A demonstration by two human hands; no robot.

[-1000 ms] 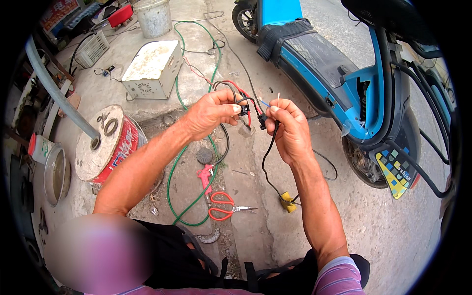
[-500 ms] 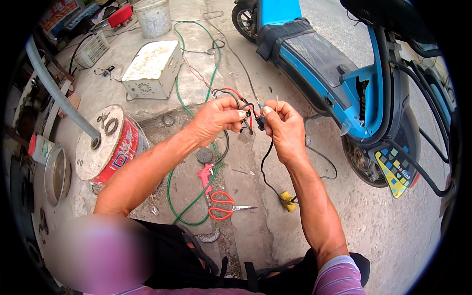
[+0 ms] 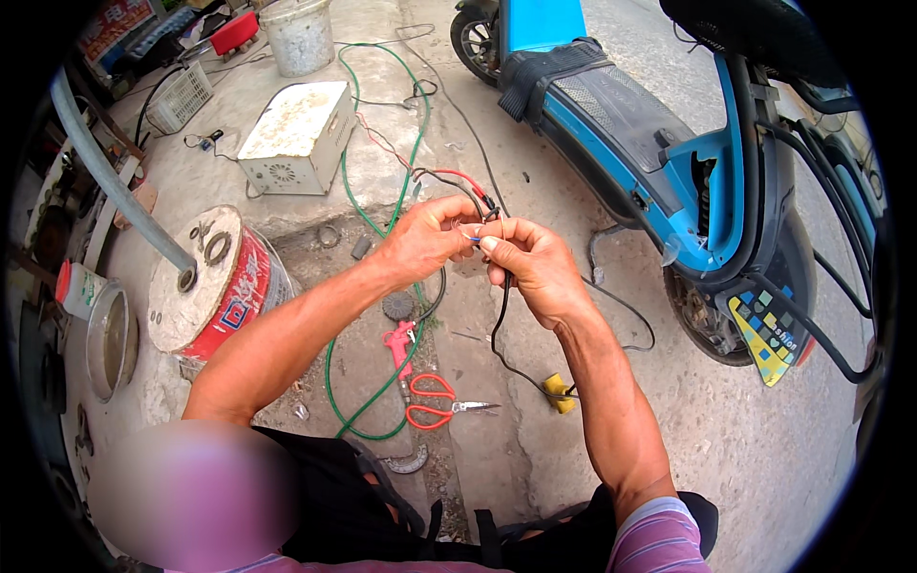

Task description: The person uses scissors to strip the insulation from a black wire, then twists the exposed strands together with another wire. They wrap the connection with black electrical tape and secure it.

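Note:
My left hand [image 3: 427,237] and my right hand [image 3: 535,270] meet over the concrete, fingertips almost touching. Pinched in my right thumb and forefinger is a thin wire with a blue section [image 3: 475,239]. Fine, bare-looking strands are between the fingertips of my left hand, which is closed on them. A black cable [image 3: 501,310] hangs below my right hand and runs toward a yellow block [image 3: 560,392] on the ground. Just beyond my fingers lie thicker red leads [image 3: 465,179] and black leads, which end near dark clips or connectors. My fingers partly hide the wire ends.
Below my hands lie red-handled scissors [image 3: 470,407], a pink air gun [image 3: 398,349] and a green hose [image 3: 330,368]. A white metal box [image 3: 287,172] and a red-sided drum [image 3: 253,286] stand left. A blue scooter [image 3: 611,115] stands right.
My hands have come together, the right one moving left and slightly down. The black connector that showed beside my right fingers is now hidden. Strands and the blue wire section now show between my fingertips.

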